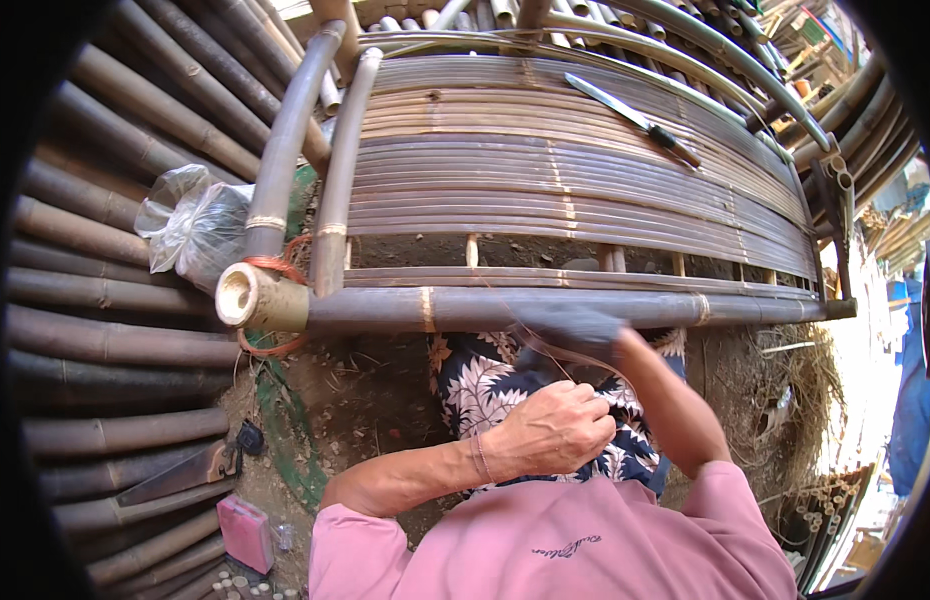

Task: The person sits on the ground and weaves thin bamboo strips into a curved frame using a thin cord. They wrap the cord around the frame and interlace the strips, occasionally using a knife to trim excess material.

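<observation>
The head view shows a thin strand (556, 363) running between the two hands, above the patterned cloth (470, 385) on the lap and just in front of the front pole (565, 310). The left hand (557, 428) has its fingers closed on the strand; the right hand (573, 335), dark and motion-blurred, is beside the pole, its grip impossible to tell. The hands are apart but near each other. Beyond, a knife (633, 117) lies on the slats (475, 150). Orange cord (275, 265) circles the pole's left end. Dark cursive writing (570, 546) crosses the pink shirt (455, 545).
</observation>
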A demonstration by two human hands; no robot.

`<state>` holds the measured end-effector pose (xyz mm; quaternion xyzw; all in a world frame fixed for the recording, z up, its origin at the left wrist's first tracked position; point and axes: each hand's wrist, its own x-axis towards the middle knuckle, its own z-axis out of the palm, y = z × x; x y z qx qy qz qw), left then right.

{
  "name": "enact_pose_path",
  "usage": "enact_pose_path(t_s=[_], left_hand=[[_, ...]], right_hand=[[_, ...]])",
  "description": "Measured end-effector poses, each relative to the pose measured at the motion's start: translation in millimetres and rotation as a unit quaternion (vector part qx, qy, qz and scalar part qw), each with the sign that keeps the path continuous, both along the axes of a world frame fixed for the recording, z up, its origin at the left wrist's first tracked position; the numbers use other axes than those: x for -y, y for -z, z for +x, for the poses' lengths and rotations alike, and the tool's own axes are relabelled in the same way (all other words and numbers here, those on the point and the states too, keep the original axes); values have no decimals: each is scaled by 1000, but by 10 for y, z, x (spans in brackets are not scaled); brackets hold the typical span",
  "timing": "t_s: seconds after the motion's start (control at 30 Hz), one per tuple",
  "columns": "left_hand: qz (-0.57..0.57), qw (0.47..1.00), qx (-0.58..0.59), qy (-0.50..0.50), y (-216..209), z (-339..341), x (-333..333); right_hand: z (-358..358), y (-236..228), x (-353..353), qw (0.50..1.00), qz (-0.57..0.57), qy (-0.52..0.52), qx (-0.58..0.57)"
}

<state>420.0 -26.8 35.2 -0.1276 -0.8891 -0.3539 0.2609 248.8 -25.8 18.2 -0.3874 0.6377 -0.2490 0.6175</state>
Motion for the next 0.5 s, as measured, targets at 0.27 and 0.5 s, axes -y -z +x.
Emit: enact_pose_path(t_s=[0.27, 0.5], left_hand=[[222, 926, -28, -304, -11, 387, 1152], [93, 849, 428, -297, 1019, -32, 2107]], right_hand=[[-120, -243, 780, 877, -281, 100, -377], [-208, -778, 996, 974, -186, 125, -6]])
